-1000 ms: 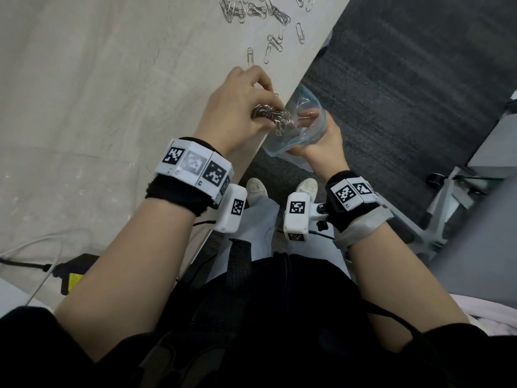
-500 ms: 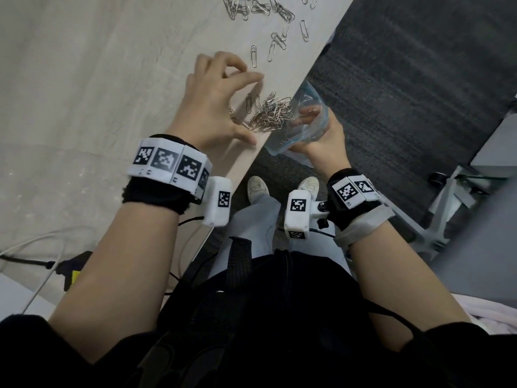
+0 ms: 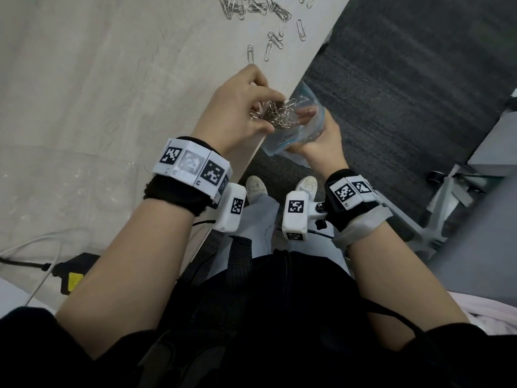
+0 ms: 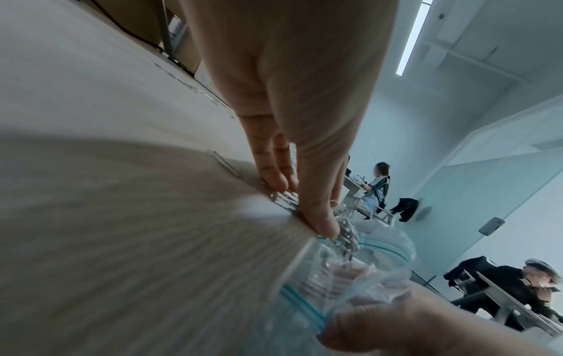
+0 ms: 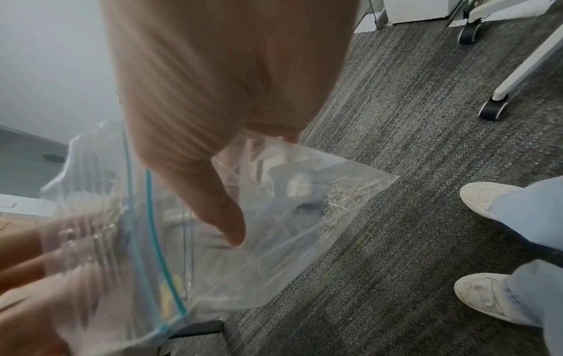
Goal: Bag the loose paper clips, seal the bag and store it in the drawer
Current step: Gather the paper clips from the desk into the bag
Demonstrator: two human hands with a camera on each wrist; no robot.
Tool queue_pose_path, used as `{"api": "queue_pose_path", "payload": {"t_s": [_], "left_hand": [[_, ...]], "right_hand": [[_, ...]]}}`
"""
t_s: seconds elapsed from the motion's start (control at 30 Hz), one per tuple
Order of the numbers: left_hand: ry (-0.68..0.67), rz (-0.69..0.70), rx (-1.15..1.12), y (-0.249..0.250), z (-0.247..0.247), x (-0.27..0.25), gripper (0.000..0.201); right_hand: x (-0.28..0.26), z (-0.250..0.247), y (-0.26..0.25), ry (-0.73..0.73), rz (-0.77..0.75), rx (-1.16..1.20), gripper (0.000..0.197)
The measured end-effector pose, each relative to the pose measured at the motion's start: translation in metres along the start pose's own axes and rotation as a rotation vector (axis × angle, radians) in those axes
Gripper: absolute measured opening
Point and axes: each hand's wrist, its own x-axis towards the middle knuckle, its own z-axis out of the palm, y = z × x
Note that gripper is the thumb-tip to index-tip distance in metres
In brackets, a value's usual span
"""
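A clear zip bag (image 3: 307, 130) with a teal seal strip hangs open just below the table edge (image 3: 302, 71); my right hand (image 3: 321, 138) grips it near the mouth. My left hand (image 3: 246, 107) curls finger and thumb round a bunch of silver paper clips (image 3: 275, 114) at the edge, right over the bag's mouth. In the left wrist view the thumb (image 4: 320, 216) pushes clips (image 4: 347, 231) into the bag (image 4: 365, 277). The right wrist view shows several clips (image 5: 350, 192) lying in the bag's lower corner (image 5: 274, 216). More loose clips (image 3: 274, 40) lie farther up the table.
A black power adapter (image 3: 70, 275) and cables lie at the table's near left. Grey carpet (image 3: 391, 93) is below, with my shoes (image 3: 256, 186) and a white chair base (image 3: 447, 197) to the right. Other people sit at desks in the background (image 4: 377, 187).
Half a second ago my left hand was spread above a pile of clips on the table. It has since closed round them and dragged them to the edge over the bag. The right hand stayed put.
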Motion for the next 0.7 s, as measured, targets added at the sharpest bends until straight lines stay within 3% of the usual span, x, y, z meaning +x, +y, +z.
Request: {"api": "queue_pose_path", "payload": {"t_s": [0.2, 0.43, 0.7], "left_hand": [[-0.025, 0.057, 0.026, 0.010, 0.013, 0.002, 0.037], [0.089, 0.018, -0.139, 0.004, -0.007, -0.006, 0.044], [0.029, -0.031, -0.089, -0.011, -0.016, -0.009, 0.054]], "right_hand": [[0.002, -0.001, 0.003, -0.004, 0.015, 0.017, 0.058], [0.005, -0.003, 0.010, -0.024, -0.002, 0.049, 0.052], [0.008, -0.001, 0.008, -0.029, 0.003, 0.054, 0.053]]}}
